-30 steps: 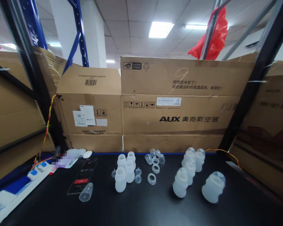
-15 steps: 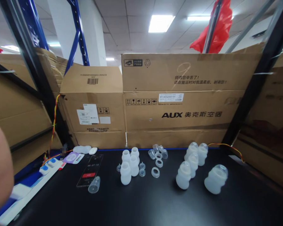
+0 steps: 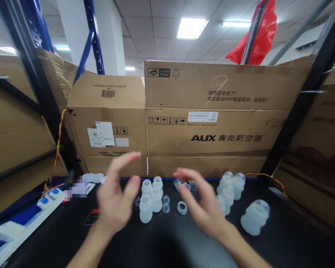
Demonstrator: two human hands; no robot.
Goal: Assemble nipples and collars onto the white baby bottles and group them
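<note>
My left hand [image 3: 114, 199] is raised over the table with thumb and fingers apart, holding nothing. Just right of it stand several uncapped frosted baby bottles [image 3: 146, 209]. Clear bottle nipples [image 3: 166, 207] lie beside them. My right hand [image 3: 202, 206] is also held up, fingers curved and spread, with nothing in it. Near its fingertips are a white collar ring [image 3: 182, 207] and some clear caps [image 3: 193, 186], partly covered by the hand. Several capped bottles [image 3: 228, 193] stand to its right, and another capped bottle [image 3: 255, 217] rests farther right, nearer me.
A phone [image 3: 88, 219] lies mostly hidden behind my left hand. Along the left edge runs a white power strip [image 3: 48, 203] with cables. Large cardboard sheets [image 3: 167, 145] wall off the back, and black rack posts [image 3: 293, 108] stand at both sides.
Both hands have come into the middle of the view, open and empty; before, only a blurred bit of skin showed at the left edge. They now cover the phone, the loose clear cap and some parts.
</note>
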